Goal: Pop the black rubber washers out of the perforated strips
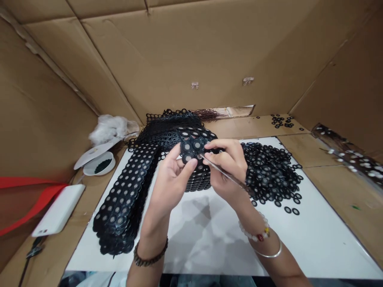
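Between the thumb and fingers of my left hand point(173, 179) is the edge of a sheet of linked black rings point(187, 147), whose openings look pale. The rest of this sheet hangs below and behind my hands, just above or on the white board. My right hand point(229, 167) is closed round a thin, shiny, rod-like tool point(223, 171), its exact kind unclear. The tool's tip meets the sheet between rings, close to my left thumb. Right fingertips also touch the sheet's right side.
Stacked ring strips point(125, 191) lie left on the white board point(191, 239); a ring mesh heap point(170, 123) is behind. Loose black rings point(272, 171) pile up right. At left are a white bowl point(89, 169) and a white power bank-like box point(60, 209). Cardboard walls point(209, 48) surround the board.
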The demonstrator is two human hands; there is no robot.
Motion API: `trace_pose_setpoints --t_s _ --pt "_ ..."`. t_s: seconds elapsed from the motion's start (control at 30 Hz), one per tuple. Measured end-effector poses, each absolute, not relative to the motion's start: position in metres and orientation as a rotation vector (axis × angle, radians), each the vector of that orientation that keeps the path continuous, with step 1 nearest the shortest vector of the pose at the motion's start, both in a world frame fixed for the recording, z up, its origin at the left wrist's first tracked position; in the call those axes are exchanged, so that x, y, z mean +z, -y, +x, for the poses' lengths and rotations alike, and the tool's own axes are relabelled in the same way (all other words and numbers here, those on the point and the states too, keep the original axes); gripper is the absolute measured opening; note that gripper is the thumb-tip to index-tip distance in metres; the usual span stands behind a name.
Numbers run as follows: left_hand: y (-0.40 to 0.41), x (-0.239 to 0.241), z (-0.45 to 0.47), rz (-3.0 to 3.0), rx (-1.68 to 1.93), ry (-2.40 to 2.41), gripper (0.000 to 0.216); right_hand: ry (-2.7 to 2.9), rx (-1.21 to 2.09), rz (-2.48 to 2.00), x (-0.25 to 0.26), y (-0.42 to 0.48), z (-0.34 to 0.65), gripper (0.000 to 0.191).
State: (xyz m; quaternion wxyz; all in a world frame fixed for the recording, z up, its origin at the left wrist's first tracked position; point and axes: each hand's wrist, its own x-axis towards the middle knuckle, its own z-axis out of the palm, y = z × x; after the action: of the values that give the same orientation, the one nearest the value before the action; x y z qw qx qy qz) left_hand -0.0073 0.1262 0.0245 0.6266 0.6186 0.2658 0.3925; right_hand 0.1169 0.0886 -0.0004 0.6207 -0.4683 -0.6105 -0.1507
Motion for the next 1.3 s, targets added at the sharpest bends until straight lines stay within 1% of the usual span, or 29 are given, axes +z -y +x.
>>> trace_pose_setpoints --t_s 0.17,0.33,0.47,0.57,0.7,0.8,0.87,0.93,1.0,1.1,1.17,1.3 --pt "-0.121 0.019 -0.004 1.577 0.866 -0.664 0.04 1.37 -0.443 -1.071 -0.009 -0.099 0.113 0.022" --pt "-0.119 0.022 -0.002 1.521 0.885 -0.698 0.04 1.358 -0.367 -1.035 -0.011 -0.101 0.111 0.019" --pt "-0.106 0.034 -0.008 1.483 0.855 -0.652 0.044 1.293 -0.386 -0.919 -0.005 -0.085 0.104 0.025" --pt "-0.088 0.037 -0.016 1.411 0.777 -0.617 0.05 1.2 -0.25 -0.826 0.001 -0.061 0.101 0.025" --pt "-0.068 0.025 -0.027 1.208 0.587 -0.54 0.062 1.0 -0.027 -0.879 0.001 -0.03 0.105 0.016" --pt "-0.067 0.004 -0.028 1.093 0.522 -0.543 0.06 1.032 0.18 -0.977 -0.014 -0.019 0.112 0.014" --pt "-0.073 -0.021 -0.025 1.062 0.536 -0.544 0.057 1.1 0.27 -1.027 -0.035 -0.019 0.117 0.013" --pt "-0.084 -0.053 -0.018 1.05 0.547 -0.561 0.058 1.107 0.261 -1.097 -0.062 -0.023 0.122 0.014" --pt "-0.096 -0.088 -0.012 1.066 0.548 -0.614 0.069 1.089 0.207 -1.186 -0.09 -0.029 0.127 0.016" --pt "-0.112 -0.129 -0.007 1.082 0.532 -0.597 0.072 1.126 0.239 -1.251 -0.122 -0.037 0.132 0.016" --pt "-0.118 -0.142 -0.007 1.072 0.508 -0.565 0.073 1.177 0.307 -1.257 -0.135 -0.041 0.134 0.015" --pt "-0.126 -0.144 -0.009 1.101 0.477 -0.53 0.074 1.231 0.435 -1.227 -0.144 -0.045 0.135 0.014"
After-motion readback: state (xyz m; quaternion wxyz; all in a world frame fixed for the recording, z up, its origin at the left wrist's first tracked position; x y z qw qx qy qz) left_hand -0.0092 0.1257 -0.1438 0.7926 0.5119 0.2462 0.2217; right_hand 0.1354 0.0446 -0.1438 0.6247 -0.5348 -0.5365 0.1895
